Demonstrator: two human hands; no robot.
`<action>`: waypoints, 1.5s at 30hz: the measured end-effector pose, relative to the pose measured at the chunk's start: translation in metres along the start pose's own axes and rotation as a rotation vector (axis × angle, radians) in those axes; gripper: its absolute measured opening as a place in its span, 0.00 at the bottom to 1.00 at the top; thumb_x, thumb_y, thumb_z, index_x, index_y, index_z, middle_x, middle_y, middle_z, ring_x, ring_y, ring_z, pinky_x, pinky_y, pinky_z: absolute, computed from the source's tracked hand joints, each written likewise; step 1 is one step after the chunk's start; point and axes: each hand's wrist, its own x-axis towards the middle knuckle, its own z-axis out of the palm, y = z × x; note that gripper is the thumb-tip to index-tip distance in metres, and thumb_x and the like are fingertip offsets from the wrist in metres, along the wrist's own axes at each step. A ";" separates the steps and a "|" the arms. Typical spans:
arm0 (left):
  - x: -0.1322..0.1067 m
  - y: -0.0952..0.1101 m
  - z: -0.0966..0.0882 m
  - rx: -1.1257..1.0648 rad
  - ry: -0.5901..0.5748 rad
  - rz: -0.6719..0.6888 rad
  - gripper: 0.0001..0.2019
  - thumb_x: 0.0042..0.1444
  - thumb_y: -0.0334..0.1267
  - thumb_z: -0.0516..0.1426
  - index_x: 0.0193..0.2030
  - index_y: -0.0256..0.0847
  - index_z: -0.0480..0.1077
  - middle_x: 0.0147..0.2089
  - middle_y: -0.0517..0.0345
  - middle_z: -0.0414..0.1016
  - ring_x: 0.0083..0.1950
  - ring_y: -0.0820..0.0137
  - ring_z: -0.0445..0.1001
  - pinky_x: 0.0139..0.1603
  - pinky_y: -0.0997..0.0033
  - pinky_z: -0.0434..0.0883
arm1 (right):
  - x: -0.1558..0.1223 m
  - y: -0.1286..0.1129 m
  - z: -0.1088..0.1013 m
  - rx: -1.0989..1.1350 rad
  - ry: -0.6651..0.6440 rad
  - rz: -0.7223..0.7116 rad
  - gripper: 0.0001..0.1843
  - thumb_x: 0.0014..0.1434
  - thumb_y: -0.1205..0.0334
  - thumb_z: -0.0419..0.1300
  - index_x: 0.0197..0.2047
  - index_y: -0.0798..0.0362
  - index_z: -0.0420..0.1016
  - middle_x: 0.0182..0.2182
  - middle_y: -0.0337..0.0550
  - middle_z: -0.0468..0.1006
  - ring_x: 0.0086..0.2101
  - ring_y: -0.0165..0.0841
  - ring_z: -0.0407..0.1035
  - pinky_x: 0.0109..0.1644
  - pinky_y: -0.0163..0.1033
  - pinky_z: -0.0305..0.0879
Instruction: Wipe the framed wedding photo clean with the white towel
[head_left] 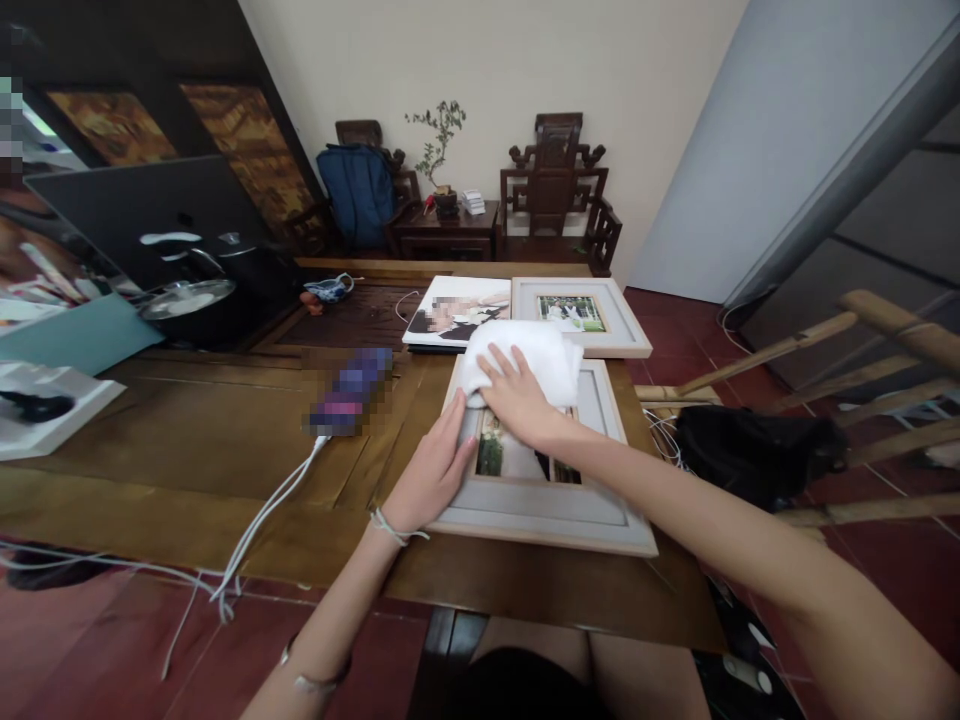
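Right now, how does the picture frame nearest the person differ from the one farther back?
The near frame has a white cloth and the right hand over it; the far frame has no hand on it.
The near frame's photo is largely hidden, while the far frame's photo mostly shows.
Both lie face up, with pale rims and light grey borders.
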 end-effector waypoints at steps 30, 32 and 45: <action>0.004 -0.011 0.005 0.121 0.035 0.093 0.25 0.57 0.24 0.44 0.62 0.33 0.61 0.65 0.43 0.60 0.69 0.62 0.52 0.68 0.50 0.54 | -0.161 0.042 -0.039 0.114 -0.182 0.149 0.25 0.43 0.80 0.49 0.41 0.57 0.78 0.60 0.50 0.63 0.62 0.47 0.49 0.62 0.57 0.52; 0.004 -0.012 0.005 0.107 0.040 0.096 0.24 0.57 0.24 0.44 0.61 0.32 0.62 0.64 0.42 0.61 0.69 0.62 0.52 0.68 0.50 0.54 | -0.138 0.064 -0.028 0.050 -0.152 0.178 0.26 0.44 0.81 0.48 0.43 0.59 0.77 0.61 0.52 0.61 0.62 0.48 0.50 0.61 0.58 0.52; 0.002 -0.021 0.010 -0.013 0.119 0.098 0.24 0.58 0.24 0.44 0.60 0.35 0.63 0.63 0.46 0.63 0.68 0.63 0.54 0.68 0.51 0.55 | -0.173 0.029 -0.031 0.053 -0.113 0.073 0.19 0.44 0.78 0.54 0.36 0.56 0.80 0.60 0.53 0.64 0.61 0.52 0.50 0.61 0.58 0.54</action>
